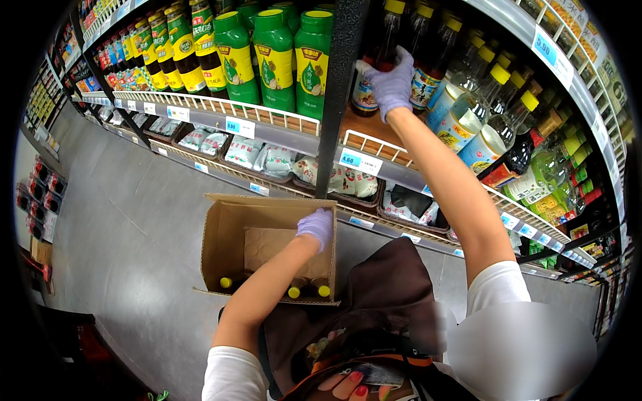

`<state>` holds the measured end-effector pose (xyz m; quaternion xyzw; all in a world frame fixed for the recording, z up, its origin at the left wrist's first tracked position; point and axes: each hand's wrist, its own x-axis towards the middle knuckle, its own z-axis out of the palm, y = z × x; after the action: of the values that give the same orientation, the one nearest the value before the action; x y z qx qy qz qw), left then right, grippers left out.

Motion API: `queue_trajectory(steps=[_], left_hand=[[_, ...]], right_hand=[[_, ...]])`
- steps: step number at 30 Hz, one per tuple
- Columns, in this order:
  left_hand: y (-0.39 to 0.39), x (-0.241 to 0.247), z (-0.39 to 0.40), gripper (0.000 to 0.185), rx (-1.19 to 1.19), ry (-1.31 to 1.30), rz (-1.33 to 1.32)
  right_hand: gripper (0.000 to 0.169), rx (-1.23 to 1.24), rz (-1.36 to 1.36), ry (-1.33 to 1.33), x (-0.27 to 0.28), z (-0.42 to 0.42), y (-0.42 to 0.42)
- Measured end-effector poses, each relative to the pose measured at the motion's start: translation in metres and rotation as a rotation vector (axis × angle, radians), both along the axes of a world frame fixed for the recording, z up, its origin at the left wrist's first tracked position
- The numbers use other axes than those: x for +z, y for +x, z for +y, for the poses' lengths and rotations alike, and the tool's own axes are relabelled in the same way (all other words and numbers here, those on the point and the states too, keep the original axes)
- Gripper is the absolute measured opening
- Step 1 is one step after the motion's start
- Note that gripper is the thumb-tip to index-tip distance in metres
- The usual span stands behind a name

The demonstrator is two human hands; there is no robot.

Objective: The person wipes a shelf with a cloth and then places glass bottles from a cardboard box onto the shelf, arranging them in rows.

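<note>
My right hand (393,82), in a light purple glove, is wrapped around a dark glass bottle (365,97) with a yellow cap on the shelf. A similar bottle (425,87) stands just right of that hand. Below, my left hand (316,229), gloved the same way, is inside an open cardboard box (220,240), against its right wall. Its fingertips are hidden, so its grip does not show. Several yellow-capped bottles (294,291) stand along the box's near side, and a loose cardboard piece (266,245) lies inside.
A black shelf post (341,100) parts the dark bottles from green plastic bottles (273,60) on the left. Clear bottles (494,140) fill the shelf to the right. A white wire rail (376,143) edges the shelf. Wrapped packets (276,160) lie in low baskets beneath.
</note>
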<state>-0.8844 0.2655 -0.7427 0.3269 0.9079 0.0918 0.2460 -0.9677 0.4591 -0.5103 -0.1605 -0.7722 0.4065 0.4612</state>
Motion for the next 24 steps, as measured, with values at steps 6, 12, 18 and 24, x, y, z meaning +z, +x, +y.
queue_trajectory(steps=[6, 12, 18, 24], left_hand=[[-0.015, -0.024, -0.007, 0.036, -0.031, -0.11, -0.008], [-0.007, 0.03, -0.039, 0.036, -0.15, -0.063, 0.132], [0.025, 0.193, -0.043, 0.041, 0.023, 0.251, 0.293], [0.063, 0.295, -0.044, 0.04, -0.173, 1.031, 0.58]], right_hand=[[0.07, 0.255, 0.099, 0.477, -0.049, -0.021, 0.094], [0.065, 0.7, -0.233, 0.775, -0.079, -0.036, 0.167], [0.067, 0.927, -0.429, 0.085, -0.094, -0.073, 0.18], [0.061, 1.048, -0.127, -0.418, -0.071, -0.097, 0.175]])
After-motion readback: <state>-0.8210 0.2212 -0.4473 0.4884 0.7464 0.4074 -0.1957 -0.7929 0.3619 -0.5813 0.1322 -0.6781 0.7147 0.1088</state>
